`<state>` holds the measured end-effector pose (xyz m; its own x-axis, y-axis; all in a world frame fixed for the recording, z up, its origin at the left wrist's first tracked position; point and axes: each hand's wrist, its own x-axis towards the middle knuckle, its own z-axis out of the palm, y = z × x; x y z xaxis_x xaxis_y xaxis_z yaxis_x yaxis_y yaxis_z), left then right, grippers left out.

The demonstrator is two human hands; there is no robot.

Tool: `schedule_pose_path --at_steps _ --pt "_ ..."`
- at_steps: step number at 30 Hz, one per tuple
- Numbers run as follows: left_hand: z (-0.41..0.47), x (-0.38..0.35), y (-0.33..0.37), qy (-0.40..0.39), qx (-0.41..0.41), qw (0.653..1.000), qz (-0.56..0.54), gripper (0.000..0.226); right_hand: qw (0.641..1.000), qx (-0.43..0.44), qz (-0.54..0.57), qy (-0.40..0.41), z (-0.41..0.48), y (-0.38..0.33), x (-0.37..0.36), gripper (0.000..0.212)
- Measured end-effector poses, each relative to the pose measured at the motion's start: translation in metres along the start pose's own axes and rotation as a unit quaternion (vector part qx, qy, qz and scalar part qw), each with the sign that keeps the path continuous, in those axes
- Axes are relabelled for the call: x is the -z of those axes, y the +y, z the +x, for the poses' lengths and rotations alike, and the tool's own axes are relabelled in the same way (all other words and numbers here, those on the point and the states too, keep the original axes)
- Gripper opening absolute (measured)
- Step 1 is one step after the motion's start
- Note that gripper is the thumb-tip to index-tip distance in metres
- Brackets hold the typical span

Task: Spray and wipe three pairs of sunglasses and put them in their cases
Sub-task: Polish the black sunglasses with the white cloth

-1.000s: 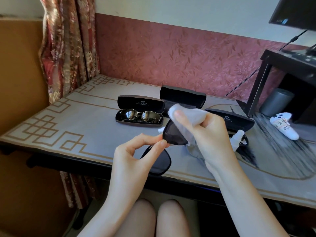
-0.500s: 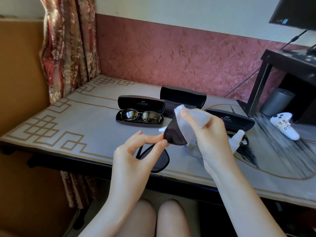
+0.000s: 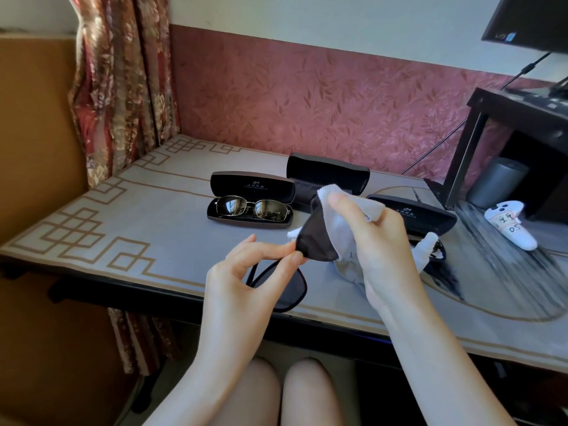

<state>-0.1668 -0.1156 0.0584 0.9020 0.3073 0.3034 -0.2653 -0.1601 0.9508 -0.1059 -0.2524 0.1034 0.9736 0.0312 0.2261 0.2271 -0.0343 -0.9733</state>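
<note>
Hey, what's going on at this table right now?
A person is cleaning a pair of black sunglasses. The left hand pinches the frame, and the right hand rubs one lens with a white cloth. A metal-framed pair lies in an open case on the table. The back case and the right-hand case also stand open.

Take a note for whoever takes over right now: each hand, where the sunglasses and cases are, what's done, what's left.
Left hand pinches the black sunglasses by the frame; right hand presses the white cloth on one lens.
Metal-framed sunglasses lie in the left case, lid open.
Back case and right case are open.
Spray bottle lies just beyond the right hand; third pair not clearly visible.
Left: finish wiping, case this pair, handle the third, close lids.
</note>
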Motion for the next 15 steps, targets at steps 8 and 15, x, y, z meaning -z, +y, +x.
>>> schedule_pose_path --at_steps 8,15 --pt "0.001 0.000 0.007 -0.010 0.007 0.999 -0.044 0.014 0.998 0.039 0.013 -0.047 0.001 0.006 0.007 0.022" --pt "0.001 0.000 0.008 -0.003 0.026 0.997 -0.072 0.009 0.993 0.001 0.084 -0.088 -0.006 0.008 0.011 0.032"
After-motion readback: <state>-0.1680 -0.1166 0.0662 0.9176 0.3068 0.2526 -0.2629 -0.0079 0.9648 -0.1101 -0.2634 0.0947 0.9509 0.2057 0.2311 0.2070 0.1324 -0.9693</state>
